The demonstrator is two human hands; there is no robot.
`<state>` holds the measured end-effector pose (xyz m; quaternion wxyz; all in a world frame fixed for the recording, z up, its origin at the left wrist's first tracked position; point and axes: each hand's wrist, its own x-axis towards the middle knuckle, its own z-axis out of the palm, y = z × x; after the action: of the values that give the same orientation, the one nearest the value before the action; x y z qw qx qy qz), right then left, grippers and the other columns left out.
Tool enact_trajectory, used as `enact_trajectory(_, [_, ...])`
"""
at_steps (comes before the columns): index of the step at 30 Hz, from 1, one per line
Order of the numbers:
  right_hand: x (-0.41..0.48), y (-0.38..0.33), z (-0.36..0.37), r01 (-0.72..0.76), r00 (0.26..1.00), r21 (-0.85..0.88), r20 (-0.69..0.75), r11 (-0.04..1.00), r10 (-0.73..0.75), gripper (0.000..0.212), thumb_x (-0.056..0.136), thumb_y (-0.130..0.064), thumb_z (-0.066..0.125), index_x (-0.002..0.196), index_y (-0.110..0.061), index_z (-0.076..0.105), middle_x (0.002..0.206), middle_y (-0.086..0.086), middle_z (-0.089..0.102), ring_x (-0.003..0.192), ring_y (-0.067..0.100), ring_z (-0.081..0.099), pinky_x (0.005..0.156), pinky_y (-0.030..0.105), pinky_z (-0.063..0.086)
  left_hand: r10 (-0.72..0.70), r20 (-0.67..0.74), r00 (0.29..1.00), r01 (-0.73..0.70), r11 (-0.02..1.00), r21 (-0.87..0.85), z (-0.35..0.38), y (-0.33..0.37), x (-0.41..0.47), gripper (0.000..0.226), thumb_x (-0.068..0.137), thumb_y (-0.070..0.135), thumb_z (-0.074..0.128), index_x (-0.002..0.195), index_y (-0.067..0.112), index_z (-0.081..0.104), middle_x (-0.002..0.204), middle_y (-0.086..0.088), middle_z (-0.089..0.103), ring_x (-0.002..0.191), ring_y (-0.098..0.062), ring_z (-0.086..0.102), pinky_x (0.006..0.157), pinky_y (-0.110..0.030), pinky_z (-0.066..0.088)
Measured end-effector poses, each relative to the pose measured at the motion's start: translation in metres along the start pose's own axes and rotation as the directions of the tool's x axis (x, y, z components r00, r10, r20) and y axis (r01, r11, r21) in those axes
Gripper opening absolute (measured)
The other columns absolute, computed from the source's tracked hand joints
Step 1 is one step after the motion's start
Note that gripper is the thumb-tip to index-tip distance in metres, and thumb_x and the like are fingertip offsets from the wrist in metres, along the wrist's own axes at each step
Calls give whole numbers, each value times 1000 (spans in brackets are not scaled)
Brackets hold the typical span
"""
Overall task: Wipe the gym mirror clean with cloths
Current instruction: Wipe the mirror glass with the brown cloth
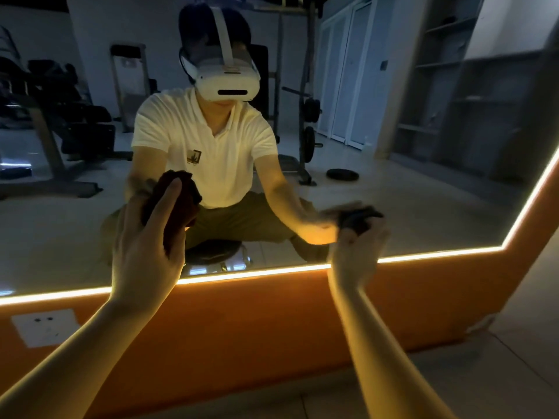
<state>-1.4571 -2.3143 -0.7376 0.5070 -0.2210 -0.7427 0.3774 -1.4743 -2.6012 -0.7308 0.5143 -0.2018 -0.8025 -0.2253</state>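
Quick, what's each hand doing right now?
Left hand: open, flat fingers pressing the red-brown cloth on the mirror.
Right hand: closed round the dark cloth.

"Can you read any words in here?"

"No. The little patch point(193, 157) on the shirt point(230, 137) in the mirror point(423, 207) is too blurry."

"And the white wall plate point(45, 328) under it?"

"Only small holes. No letters or numbers I can make out."

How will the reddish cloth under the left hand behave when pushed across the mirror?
Probably floppy: the reddish cloth bunches in folds under the straight fingers of the left hand. Likely light, since fingers alone pin it. It should slide easily on the smooth mirror, though it may crumple.
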Motion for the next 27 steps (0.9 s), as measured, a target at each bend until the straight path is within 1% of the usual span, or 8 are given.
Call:
enact_trajectory(3, [-63,-31,38,352,920,73,159,933,-359,34,91,-11,60,124,-18,54,126,6,54,105,20,61,82,23,53,4,-21,1000,-4,1000,-13,-8,-7,3,72,89,-1,73,153,11,42,132,-30,47,115,-43,51,91,-56,52])
enact_trajectory(7, [-83,-48,39,825,375,253,424,505,-824,34,87,-10,73,118,-17,61,113,11,59,96,23,61,76,38,58,-58,-55,997,57,998,-12,-22,-24,7,70,90,-2,72,153,11,42,132,-31,48,112,-49,55,86,-59,54])
enact_trajectory(10, [-22,-18,21,706,643,161,263,690,-719,17,97,-7,61,113,-12,64,107,6,62,94,18,61,77,37,54,-45,-67,997,44,999,-18,-31,-33,10,68,92,1,71,153,11,43,132,-30,48,113,-47,55,86,-53,53])
enact_trajectory(13, [39,0,7,178,984,65,-13,982,-177,32,89,-17,46,117,-4,56,114,18,59,101,33,59,77,42,45,-60,-68,996,59,998,-18,-44,-46,9,67,93,2,70,153,11,43,132,-29,48,111,-42,53,87,-44,48])
enact_trajectory(15, [38,-21,14,-32,996,35,-85,999,35,38,91,-14,46,127,-4,51,128,21,54,105,25,53,78,34,35,-80,-81,994,80,997,-8,-55,-60,8,67,93,2,69,153,11,43,131,-29,48,110,-41,53,86,-41,46])
enact_trajectory(20, [-66,-109,64,301,953,122,-17,946,-301,33,92,-26,41,123,-19,50,127,12,53,95,12,53,71,36,55,-168,-130,977,172,985,21,-81,-91,2,63,98,8,66,155,12,41,133,-29,46,111,-40,54,86,-42,48])
enact_trajectory(23, [-131,-129,85,602,764,177,154,779,-626,27,97,-26,48,122,-18,54,125,14,56,98,22,64,73,33,60,-227,-133,965,228,974,-14,-84,-101,2,64,99,10,64,157,15,39,136,-27,46,117,-41,53,87,-41,48])
enact_trajectory(27, [-127,-113,78,903,214,260,416,341,-884,37,86,-16,75,120,-16,60,114,13,58,97,25,64,71,39,62,-198,-140,970,197,980,-18,-80,-101,2,69,94,4,69,156,15,40,134,-27,47,116,-37,50,88,-39,43])
